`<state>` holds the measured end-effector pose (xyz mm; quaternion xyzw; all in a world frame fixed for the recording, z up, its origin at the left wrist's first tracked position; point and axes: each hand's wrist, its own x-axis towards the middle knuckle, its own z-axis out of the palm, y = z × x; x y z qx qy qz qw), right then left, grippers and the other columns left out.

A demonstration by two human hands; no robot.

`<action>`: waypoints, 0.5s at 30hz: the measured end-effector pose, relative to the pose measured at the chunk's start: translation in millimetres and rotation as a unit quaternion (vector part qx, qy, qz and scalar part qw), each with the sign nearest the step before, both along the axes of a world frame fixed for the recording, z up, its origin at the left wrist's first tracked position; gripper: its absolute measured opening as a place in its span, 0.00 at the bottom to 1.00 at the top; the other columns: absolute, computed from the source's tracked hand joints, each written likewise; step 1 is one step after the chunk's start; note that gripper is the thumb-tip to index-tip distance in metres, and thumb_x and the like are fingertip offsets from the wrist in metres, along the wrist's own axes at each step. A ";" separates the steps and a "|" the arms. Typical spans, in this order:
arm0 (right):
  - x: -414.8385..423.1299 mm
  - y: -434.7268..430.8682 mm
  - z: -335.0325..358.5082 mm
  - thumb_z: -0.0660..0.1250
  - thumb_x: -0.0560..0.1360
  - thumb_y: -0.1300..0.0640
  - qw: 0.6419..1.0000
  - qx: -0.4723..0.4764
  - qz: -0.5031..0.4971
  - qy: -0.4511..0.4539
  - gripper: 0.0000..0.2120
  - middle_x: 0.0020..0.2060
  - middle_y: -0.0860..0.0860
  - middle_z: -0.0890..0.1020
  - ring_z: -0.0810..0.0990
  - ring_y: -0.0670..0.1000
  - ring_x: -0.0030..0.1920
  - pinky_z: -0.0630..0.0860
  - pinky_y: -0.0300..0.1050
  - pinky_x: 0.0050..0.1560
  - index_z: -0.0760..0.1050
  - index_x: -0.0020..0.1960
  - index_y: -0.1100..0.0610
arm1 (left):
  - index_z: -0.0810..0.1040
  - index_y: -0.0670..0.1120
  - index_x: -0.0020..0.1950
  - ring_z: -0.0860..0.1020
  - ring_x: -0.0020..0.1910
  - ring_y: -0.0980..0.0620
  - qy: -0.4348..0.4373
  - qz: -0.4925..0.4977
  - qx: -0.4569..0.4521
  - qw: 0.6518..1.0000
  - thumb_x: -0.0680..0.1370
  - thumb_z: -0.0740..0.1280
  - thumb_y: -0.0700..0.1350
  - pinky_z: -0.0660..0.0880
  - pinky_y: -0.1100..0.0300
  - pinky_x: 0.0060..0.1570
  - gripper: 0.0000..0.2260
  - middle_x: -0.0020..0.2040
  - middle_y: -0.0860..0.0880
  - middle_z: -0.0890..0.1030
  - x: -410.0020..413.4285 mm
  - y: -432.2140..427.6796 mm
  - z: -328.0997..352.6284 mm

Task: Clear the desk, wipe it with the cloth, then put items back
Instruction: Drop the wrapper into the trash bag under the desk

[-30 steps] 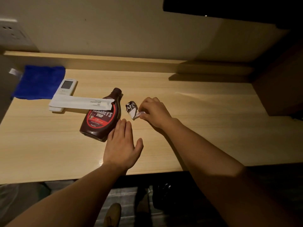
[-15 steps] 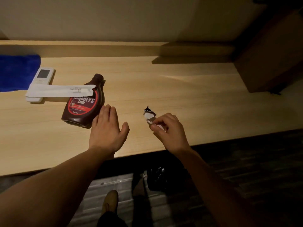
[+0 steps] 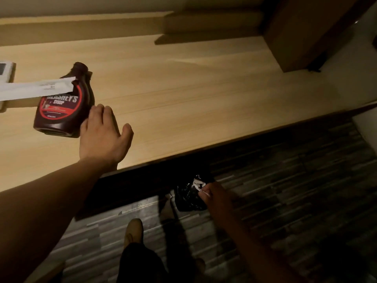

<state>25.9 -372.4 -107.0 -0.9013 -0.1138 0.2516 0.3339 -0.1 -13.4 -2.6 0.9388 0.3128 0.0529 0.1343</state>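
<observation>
Pinching the wrapper [image 3: 197,183], right hand [image 3: 216,198] now off the desk [image 3: 183,99], over black bag [image 3: 187,199]; left hand [image 3: 102,135] spread beside syrup bottle [image 3: 61,111]

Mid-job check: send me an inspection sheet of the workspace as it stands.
Surface: light wood desk, dimly lit.
Job's things: syrup bottle lying on its side; white paper sleeve across its neck and the remote at the left edge; cloth not in view.
Clutter: small wrapper held over a black bag on the floor.
Grippers: left hand open, fingers against the bottle; right hand pinches the wrapper below the desk edge.
Cables: nothing seen.
Surroundings: dark striped floor, a shoe, wooden cabinet at right.
</observation>
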 end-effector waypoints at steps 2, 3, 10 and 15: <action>4.5 -2.0 -20.4 0.74 0.77 0.58 0.999 -0.041 -0.012 0.011 0.07 0.34 0.47 0.79 0.79 0.51 0.40 0.64 0.43 0.41 0.82 0.41 0.58 | 0.65 0.40 0.75 0.59 0.80 0.42 -0.002 -0.001 0.003 1.000 0.83 0.57 0.59 0.58 0.41 0.79 0.29 0.79 0.39 0.64 -0.3 -0.1 -0.7; 6.1 -3.8 -31.0 0.74 0.77 0.58 0.998 -0.049 -0.022 0.014 0.08 0.36 0.52 0.81 0.80 0.52 0.41 0.66 0.43 0.41 0.83 0.43 0.61 | 0.65 0.40 0.75 0.59 0.80 0.42 -0.004 -0.002 0.005 1.000 0.83 0.57 0.59 0.58 0.41 0.79 0.29 0.79 0.39 0.64 -0.5 0.0 -1.2; 6.5 -9.9 -62.0 0.72 0.79 0.52 0.993 -0.101 -0.051 0.033 0.11 0.44 0.56 0.83 0.82 0.56 0.49 0.71 0.45 0.45 0.83 0.50 0.60 | 0.65 0.40 0.76 0.60 0.80 0.42 -0.006 -0.009 0.008 1.000 0.84 0.57 0.60 0.58 0.41 0.79 0.29 0.79 0.40 0.64 0.2 1.6 -2.9; -2.8 -3.3 -34.1 0.75 0.77 0.51 0.996 -0.064 -0.054 0.020 0.14 0.50 0.54 0.82 0.80 0.53 0.53 0.74 0.44 0.51 0.83 0.56 0.60 | 0.65 0.40 0.75 0.60 0.80 0.42 -0.002 -0.012 0.003 1.000 0.83 0.57 0.60 0.59 0.41 0.79 0.29 0.79 0.40 0.64 0.1 3.1 -3.4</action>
